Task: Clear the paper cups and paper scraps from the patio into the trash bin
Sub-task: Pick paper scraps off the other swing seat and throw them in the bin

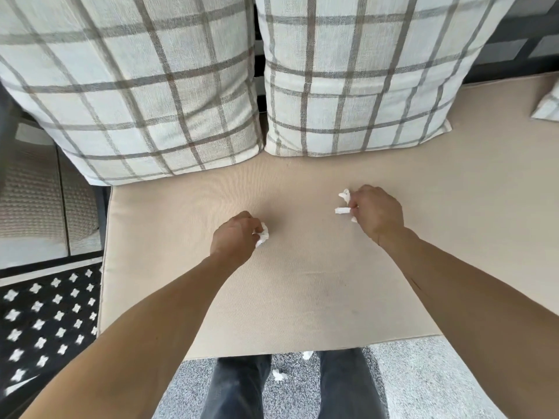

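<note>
The left hand (234, 237) pinches a crumpled white paper scrap (262, 235) at its fingertips, low over the beige fabric seat cushion (302, 282). The right hand (376, 211) grips several small white paper bits (343, 210) poking out left of its fingers. Loosely held, those could slip out; two more floor scraps (279, 375) lie near the feet, easily missed.
</note>
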{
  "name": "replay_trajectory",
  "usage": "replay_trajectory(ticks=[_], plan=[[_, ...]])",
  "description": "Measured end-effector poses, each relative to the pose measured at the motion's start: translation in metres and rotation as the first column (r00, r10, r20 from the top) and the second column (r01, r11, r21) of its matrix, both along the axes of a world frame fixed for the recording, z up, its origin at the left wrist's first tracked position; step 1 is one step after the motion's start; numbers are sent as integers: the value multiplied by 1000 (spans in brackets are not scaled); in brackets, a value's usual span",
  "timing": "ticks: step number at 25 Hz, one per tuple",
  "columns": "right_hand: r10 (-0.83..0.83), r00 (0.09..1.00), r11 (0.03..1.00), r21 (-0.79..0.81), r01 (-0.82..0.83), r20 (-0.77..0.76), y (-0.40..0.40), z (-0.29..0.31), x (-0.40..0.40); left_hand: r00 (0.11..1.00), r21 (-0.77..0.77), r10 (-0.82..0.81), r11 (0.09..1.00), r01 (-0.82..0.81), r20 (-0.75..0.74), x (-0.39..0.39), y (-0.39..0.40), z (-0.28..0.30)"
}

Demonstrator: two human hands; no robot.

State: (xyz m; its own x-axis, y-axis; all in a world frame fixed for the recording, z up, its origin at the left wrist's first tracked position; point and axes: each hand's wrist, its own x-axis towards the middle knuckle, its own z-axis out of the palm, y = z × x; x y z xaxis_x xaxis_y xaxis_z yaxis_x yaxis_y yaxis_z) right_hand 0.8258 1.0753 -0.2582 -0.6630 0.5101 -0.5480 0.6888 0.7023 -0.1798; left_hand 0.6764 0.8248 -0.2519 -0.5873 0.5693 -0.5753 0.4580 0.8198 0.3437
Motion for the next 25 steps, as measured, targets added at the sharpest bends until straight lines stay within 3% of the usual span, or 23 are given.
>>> replay_trajectory(ticks=[8, 11, 14, 19, 25], plan=[[-72, 993, 987, -152, 57, -92, -37, 46, 27, 986, 14, 169, 986, -169, 16, 5, -8, 37], [-56, 986, 996, -77, 44, -158, -53, 95, 21, 965, 131, 260, 956, -263, 35, -3, -13, 88], [-82, 953, 997, -34, 75, -293, -72, 163, 2, 974, 290, 225, 934, -211, -15, -17, -24, 153], [-84, 833, 993, 21, 114, -546, -116, 272, -17, 958, 561, 283, 799, -215, -36, -38, -51, 259], [136, 727, 986, 161, -36, -673, -158, 368, -28, 933, 694, 340, 701, -168, -118, -25, -99, 339]])
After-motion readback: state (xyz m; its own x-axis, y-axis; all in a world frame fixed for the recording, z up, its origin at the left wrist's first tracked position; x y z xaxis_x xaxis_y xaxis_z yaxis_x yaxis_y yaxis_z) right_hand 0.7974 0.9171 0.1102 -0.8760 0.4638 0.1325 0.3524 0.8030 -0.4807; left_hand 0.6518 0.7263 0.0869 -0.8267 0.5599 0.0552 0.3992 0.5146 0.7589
